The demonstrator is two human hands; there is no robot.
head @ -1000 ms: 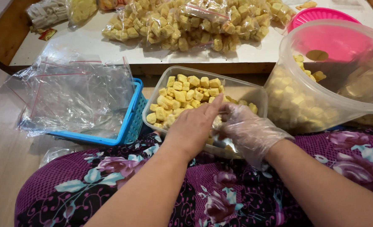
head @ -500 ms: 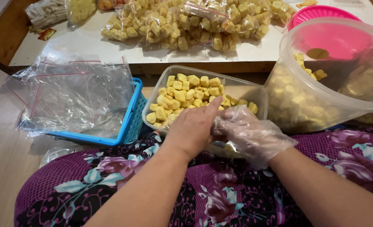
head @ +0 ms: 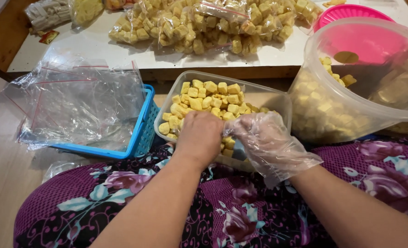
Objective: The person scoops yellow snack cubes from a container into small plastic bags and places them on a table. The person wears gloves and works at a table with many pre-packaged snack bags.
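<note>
A clear rectangular tub [head: 277, 102] of yellow snack cubes [head: 204, 98] rests on my lap. My bare left hand [head: 199, 135] is curled over the tub's near edge, back toward the camera, with a bit of clear bag film [head: 235, 149] showing beside it. My right hand [head: 266, 144] wears a loose clear plastic glove. Its bunched fingertips press against the left hand, over cubes. What lies inside either palm is mostly hidden.
A large clear round tub [head: 337, 110] with more cubes stands at right, a pink basket [head: 351, 14] behind it. A blue basket [head: 142, 133] of empty clear bags [head: 80, 105] is at left. Filled bags of cubes [head: 204, 23] lie on the low white table [head: 98, 50].
My gloved right hand has moved left and up from the tub's near right corner until its fingertips meet the left hand. The left hand has barely shifted.
</note>
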